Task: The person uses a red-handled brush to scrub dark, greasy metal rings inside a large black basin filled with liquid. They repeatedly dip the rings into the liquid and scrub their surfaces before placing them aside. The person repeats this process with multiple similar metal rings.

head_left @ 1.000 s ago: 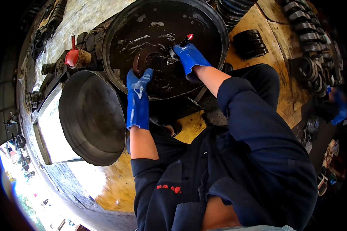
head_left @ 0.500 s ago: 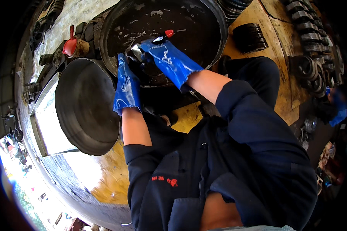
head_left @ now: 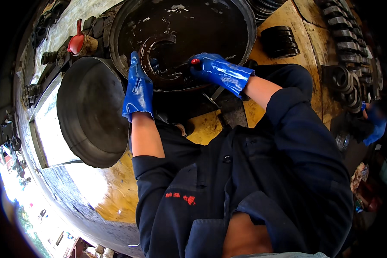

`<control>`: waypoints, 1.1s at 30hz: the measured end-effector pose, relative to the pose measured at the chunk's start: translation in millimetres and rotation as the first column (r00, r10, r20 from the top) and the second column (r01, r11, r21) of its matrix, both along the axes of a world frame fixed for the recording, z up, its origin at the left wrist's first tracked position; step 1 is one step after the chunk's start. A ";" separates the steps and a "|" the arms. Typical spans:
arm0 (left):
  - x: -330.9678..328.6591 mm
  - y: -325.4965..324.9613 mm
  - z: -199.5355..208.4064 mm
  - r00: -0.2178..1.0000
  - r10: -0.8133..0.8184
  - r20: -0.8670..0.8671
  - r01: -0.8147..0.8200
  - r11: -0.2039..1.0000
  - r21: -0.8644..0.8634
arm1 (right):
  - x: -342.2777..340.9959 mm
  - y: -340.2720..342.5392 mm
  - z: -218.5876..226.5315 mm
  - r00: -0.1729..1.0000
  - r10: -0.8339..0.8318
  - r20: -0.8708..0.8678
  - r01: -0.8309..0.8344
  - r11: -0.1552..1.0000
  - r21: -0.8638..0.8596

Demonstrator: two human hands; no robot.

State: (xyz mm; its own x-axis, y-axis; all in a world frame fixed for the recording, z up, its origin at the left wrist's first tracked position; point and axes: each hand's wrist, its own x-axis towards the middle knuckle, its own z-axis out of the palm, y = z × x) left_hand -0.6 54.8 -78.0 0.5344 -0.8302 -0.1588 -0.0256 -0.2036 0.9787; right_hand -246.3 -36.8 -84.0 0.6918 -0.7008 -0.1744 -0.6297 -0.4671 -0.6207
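Observation:
My left hand (head_left: 139, 88), in a long blue rubber glove, is closed on a dark, C-shaped curved metal piece (head_left: 146, 53). The piece is held at the left side of a wide round basin (head_left: 118, 41) with dark liquid in it, its upper end pointing right. To the right, over the basin's near side, my right hand (head_left: 221, 71), gloved alike, makes a fist around a tool with a red handle end (head_left: 195, 61). The glove and the dark liquid hide the tool's working part, so its kind does not show.
A second deep metal basin (head_left: 92, 114) stands tilted at the left. Beyond it lies a red scoop (head_left: 76, 44) on a small tub (head_left: 89, 45). At right are a stack of black rings (head_left: 279, 41) and a row of metal parts (head_left: 345, 34). Another person's blue sleeve (head_left: 376, 129) shows far right.
My right hand has moved right and slightly down, away from my left hand, with the red-handled tool turned in it. The curved piece, mostly covered before, now shows its arc.

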 end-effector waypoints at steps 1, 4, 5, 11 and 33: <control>2.4 1.1 0.3 0.999 -0.006 0.049 0.005 1.000 0.002 | -1.3 -4.7 1.3 0.991 -0.018 -0.134 0.019 1.000 0.001; -1.0 -1.1 0.9 0.975 -0.046 0.217 0.041 0.999 0.026 | -11.0 -23.8 -6.3 0.981 -0.186 -0.058 0.187 0.982 0.011; -0.9 1.2 0.3 0.959 -0.057 0.276 0.048 0.998 0.041 | -7.0 -31.2 -1.0 0.964 -0.267 -0.008 0.265 0.952 0.156; 12.8 18.6 3.8 0.808 -0.103 0.580 0.054 0.993 0.100 | 51.2 -22.6 84.0 0.952 -0.148 0.269 0.144 0.989 0.032; -19.9 7.5 43.2 0.968 -0.060 0.243 0.078 0.995 -0.062 | 37.6 -13.6 20.1 1.000 -0.009 -0.028 0.006 0.991 -0.136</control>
